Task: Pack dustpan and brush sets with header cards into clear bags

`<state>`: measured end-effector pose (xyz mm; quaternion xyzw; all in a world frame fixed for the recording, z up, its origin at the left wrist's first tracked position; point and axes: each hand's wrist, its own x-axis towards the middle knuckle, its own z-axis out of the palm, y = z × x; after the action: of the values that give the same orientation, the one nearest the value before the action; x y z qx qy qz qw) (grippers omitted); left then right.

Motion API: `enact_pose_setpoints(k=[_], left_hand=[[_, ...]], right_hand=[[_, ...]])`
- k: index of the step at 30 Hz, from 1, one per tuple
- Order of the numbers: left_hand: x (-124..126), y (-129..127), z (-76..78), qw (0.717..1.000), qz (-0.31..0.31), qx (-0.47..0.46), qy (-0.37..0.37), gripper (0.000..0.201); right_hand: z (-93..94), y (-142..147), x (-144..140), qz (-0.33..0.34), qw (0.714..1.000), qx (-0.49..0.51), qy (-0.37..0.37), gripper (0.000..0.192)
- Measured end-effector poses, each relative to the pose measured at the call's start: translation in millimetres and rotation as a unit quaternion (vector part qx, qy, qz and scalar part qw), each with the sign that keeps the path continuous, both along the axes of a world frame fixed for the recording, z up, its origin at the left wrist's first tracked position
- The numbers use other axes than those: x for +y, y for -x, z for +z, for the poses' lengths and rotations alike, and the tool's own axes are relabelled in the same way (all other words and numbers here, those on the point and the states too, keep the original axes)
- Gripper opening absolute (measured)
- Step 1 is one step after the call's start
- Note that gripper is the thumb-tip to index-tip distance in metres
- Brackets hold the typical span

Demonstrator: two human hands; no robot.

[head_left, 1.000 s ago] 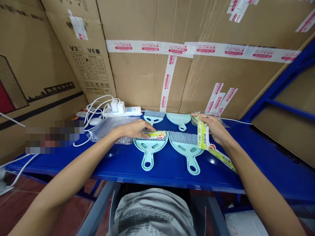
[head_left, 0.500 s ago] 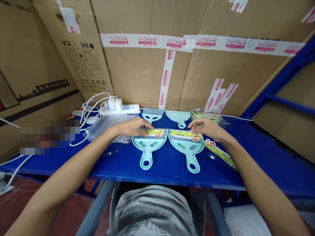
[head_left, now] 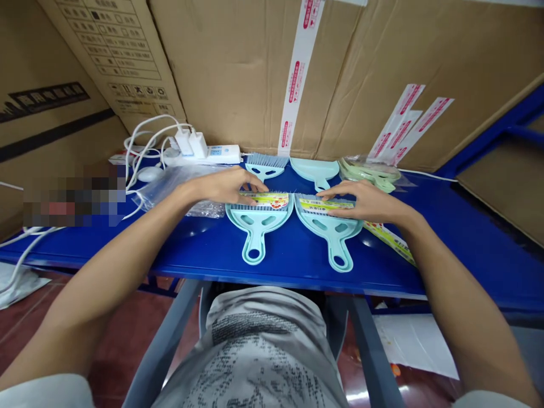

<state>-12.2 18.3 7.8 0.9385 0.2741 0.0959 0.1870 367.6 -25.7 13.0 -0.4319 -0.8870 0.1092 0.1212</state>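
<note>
Two light-blue dustpans lie side by side on the blue table, handles towards me: a left dustpan (head_left: 254, 241) and a right dustpan (head_left: 338, 246). Each has a matching grey-bristled brush nested in it. Across the left brush's bristles lies a printed label card (head_left: 274, 200), its left part between the thumb and fingers of my left hand (head_left: 227, 184). My right hand (head_left: 365, 201) has thumb and fingers along opposite edges of the other label card (head_left: 312, 205), on the right brush, partly covering it. A third label card (head_left: 393, 242) lies under my right wrist.
Behind are a loose brush (head_left: 266, 169), a bare dustpan (head_left: 314, 168) and a bagged green set (head_left: 369, 173). Clear plastic bags (head_left: 182, 192) and a white power strip (head_left: 221, 153) with cables sit at the left. Tall cardboard (head_left: 238, 79) stands along the back.
My view has tilted down, so the table appears higher. The fingers of my right hand now reach further over the right label card. My left hand stays at the left card.
</note>
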Motion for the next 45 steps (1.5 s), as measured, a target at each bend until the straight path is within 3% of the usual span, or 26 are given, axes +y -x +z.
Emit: enact_pose_setpoints(k=[4, 12, 19, 23, 30, 38, 45], left_hand=[[1.5, 1.1, -0.9, 1.000, 0.006, 0.008, -0.004, 0.044], [6.4, 14.3, 8.9, 0.996, 0.075, -0.018, -0.046, 0.048], [8.7, 15.3, 8.1, 0.999, 0.038, -0.010, -0.026, 0.054], [10.9, 15.2, 5.3, 0.995, 0.069, -0.018, -0.076, 0.047], [23.8, 23.5, -5.7, 0.977, 0.129, -0.018, -0.167, 0.030], [26.1, 7.5, -22.3, 0.984, 0.045, -0.021, -0.168, 0.037], [35.5, -2.9, -40.9, 0.980, 0.045, -0.030, -0.190, 0.026]], right_hand=[[-1.1, -0.5, 0.9, 0.003, 1.000, -0.004, 0.004, 0.047], [6.5, -2.2, -3.3, -0.007, 0.998, 0.048, -0.033, 0.047], [0.5, -7.6, 3.9, -0.006, 0.999, 0.032, -0.044, 0.042], [2.3, -13.4, 4.8, -0.017, 0.997, 0.050, -0.048, 0.040], [-11.9, -1.5, 11.8, -0.050, 0.991, 0.071, -0.102, 0.030], [-23.3, 10.4, 19.0, 0.005, 0.991, 0.043, -0.124, 0.036], [-18.9, 17.1, 14.3, 0.007, 0.993, 0.048, -0.107, 0.036]])
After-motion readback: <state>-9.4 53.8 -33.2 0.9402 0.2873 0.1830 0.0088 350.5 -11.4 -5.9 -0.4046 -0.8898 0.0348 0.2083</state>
